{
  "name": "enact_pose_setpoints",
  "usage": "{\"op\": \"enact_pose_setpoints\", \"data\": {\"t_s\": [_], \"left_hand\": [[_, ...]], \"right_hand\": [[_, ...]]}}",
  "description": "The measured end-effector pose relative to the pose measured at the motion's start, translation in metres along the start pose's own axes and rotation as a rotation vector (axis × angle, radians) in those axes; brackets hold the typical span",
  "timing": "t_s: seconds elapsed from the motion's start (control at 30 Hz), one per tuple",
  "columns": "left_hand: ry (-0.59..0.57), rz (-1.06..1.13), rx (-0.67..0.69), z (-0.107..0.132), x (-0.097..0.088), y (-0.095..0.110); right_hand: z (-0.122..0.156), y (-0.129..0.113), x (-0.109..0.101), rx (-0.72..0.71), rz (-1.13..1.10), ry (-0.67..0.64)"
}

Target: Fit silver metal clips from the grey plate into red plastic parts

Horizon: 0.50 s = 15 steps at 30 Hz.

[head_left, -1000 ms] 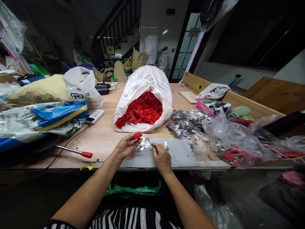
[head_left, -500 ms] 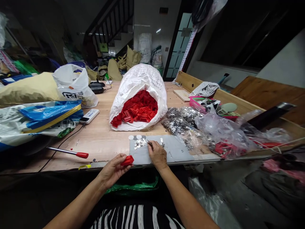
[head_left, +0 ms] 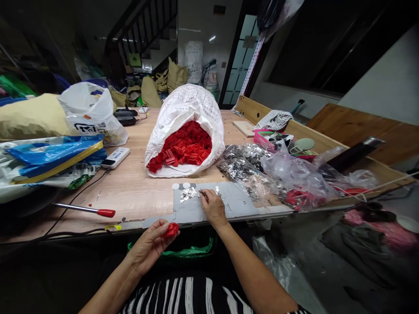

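My left hand [head_left: 151, 244] grips a small red plastic piece [head_left: 170, 230] between thumb and fingers, just off the table's front edge. My right hand [head_left: 212, 206] is closed over a grey mat [head_left: 196, 215], its fingers pinching a thin metal tool [head_left: 201, 191] that looks like tweezers; most of it is hidden. Left of those fingertips lies a pile of small shiny metal pieces [head_left: 187, 195], and a smaller group [head_left: 218, 190] sits to their right. Behind the mat, a white woven sack [head_left: 193, 98] lies with its mouth facing me, full of similar red plastic pieces [head_left: 188, 146].
Clear bags of metal parts [head_left: 244, 168] lie right of the sack, beside a pink basket [head_left: 262, 138]. At left are a red-handled rod [head_left: 106, 213], a white power strip [head_left: 116, 157] with a black cable, and piled bags [head_left: 55, 161]. A wooden board [head_left: 291, 126] edges the right side.
The whole view has shifted slightly left and up. The red piece in my left hand has turned a little. My right hand stays over the mat by the metal pieces.
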<state>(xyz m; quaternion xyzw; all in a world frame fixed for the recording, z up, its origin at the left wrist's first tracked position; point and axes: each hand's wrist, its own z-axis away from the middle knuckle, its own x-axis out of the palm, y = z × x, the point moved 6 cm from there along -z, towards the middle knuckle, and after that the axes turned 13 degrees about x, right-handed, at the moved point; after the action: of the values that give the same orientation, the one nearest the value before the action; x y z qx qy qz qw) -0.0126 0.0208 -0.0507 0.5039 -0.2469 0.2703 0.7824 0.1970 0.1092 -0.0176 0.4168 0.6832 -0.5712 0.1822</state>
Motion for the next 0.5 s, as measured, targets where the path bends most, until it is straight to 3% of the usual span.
{"op": "enact_pose_setpoints", "data": {"t_s": [0.1,0.27,0.5], "left_hand": [[0.047,0.012,0.001,0.002,-0.003,0.003],[0.168,0.014,-0.04,0.003,-0.012,0.0],[0.138,-0.019,-0.113,0.003,-0.004,-0.01]], "right_hand": [[-0.014,0.018,-0.021,0.038,-0.072,0.044],[-0.044,0.057,-0.048,0.161,0.076,0.02],[-0.058,0.059,-0.037,0.14,0.155,-0.062]]}}
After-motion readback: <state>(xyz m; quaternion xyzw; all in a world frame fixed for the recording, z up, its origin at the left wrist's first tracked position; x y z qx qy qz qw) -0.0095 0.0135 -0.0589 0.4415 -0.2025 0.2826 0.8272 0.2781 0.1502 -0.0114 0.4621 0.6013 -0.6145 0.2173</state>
